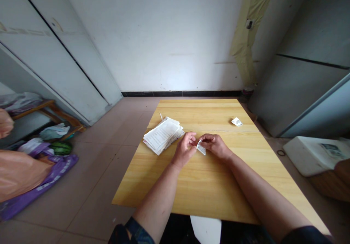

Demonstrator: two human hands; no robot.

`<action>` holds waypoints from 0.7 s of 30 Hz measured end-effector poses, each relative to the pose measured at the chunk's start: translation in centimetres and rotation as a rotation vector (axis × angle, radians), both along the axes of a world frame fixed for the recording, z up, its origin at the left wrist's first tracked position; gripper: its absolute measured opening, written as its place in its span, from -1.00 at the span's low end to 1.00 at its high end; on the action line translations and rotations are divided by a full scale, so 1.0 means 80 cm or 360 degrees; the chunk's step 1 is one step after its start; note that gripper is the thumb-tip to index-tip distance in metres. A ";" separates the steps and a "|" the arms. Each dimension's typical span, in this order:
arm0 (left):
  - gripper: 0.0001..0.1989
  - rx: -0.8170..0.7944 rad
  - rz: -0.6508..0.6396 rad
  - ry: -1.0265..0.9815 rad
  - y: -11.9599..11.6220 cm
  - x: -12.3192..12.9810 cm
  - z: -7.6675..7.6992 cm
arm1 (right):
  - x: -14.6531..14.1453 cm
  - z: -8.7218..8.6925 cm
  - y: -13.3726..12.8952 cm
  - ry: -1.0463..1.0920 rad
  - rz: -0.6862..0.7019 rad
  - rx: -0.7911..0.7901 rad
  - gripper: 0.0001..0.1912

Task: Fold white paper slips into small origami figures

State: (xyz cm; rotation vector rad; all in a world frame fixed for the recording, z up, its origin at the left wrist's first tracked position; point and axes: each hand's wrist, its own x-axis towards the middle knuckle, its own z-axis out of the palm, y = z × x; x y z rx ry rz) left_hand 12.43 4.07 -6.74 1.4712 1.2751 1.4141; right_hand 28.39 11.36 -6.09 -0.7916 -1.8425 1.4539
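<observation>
A small folded piece of white paper (201, 148) is between my hands above the wooden table (202, 185). My right hand (214, 145) pinches its upper right side. At the paper's left edge is my left hand (186, 147), its thumb and fingers curled close together; whether they grip the paper is hard to tell. A messy stack of printed paper sheets (163, 134) lies to the left of my left hand. Farther back on the right of the table sits another small folded paper (236, 122), touched by neither hand.
A pen-like white strip (161, 116) lies behind the stack. Beyond the table is a white wall (169, 36). On the left floor are a purple bag (58, 171) and a watermelon (61, 148); a white foam box (308, 154) stands at the right.
</observation>
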 end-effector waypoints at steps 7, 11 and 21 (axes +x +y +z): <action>-0.89 -0.0069 0.0148 0.0237 -0.005 0.009 0.012 | -0.006 0.005 -0.008 -0.0108 -0.0188 0.0458 -0.84; -0.96 -0.0068 0.0272 0.0408 -0.004 0.013 0.013 | -0.008 0.005 -0.010 -0.0114 -0.0191 0.0449 -0.85; -0.95 -0.0077 0.0311 0.0436 -0.003 0.013 0.008 | -0.015 0.001 -0.010 -0.0160 -0.0222 0.0329 -0.87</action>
